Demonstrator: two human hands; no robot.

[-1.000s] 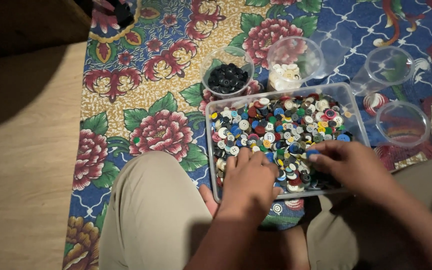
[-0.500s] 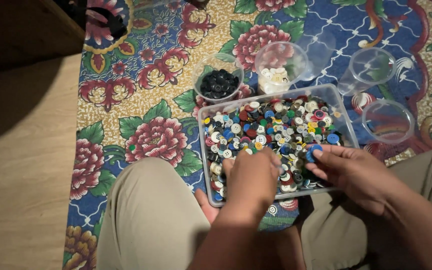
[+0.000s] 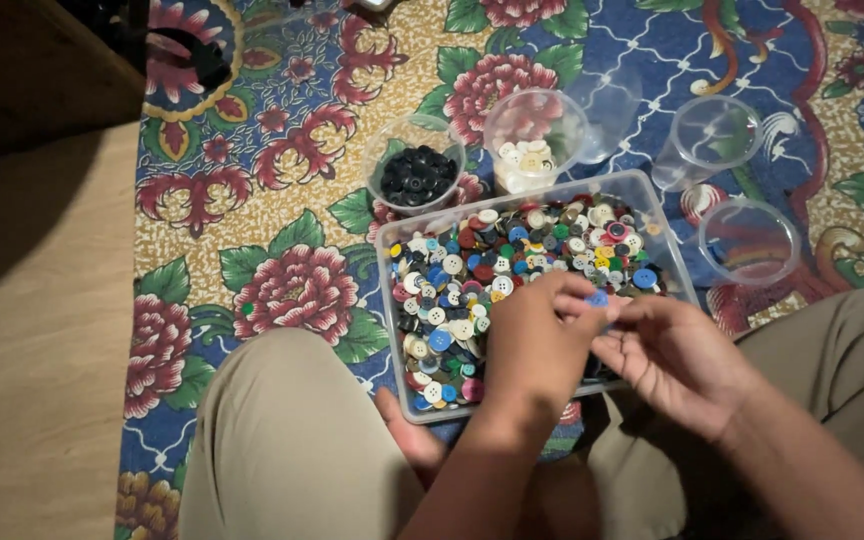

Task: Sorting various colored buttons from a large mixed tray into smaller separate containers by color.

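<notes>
Centrally, both hands met over the near right part of a clear tray (image 3: 388, 262) filled with mixed buttons (image 3: 472, 270). A small blue button (image 3: 598, 298) sat between the fingertips of the left hand (image 3: 532, 345) and the right hand (image 3: 674, 352), above the button heap. Which hand bore the hold could not be told; the left fingers curled down over it and the right thumb and forefinger closed toward it.

Edges and room: the tray's far rim lay beyond the grip, its near rim ran under the left wrist. Beyond the grip to the left stood a cup (image 3: 414, 170) of black buttons, and just beside that a cup (image 3: 534, 140) of white buttons, both just past the far rim. Three empty clear cups (image 3: 749, 240) stood beyond and to the right of the grip, apart from the tray. Open rug (image 3: 282, 210) lay left of the tray; bare floor (image 3: 42, 350) lay further left. The knees (image 3: 292, 440) flanked the tray's near end closely.

Hidden: the left hand covered the tray's near right portion and most of the blue button. The tray's near right corner sat behind the right hand. The forearms were cut off at the lower edge. A dark object at the upper left corner was too dim to identify.

Pose: left hand palm down, knuckles up, wrist bent; right hand palm turned up and inward, fingers pointing left.
</notes>
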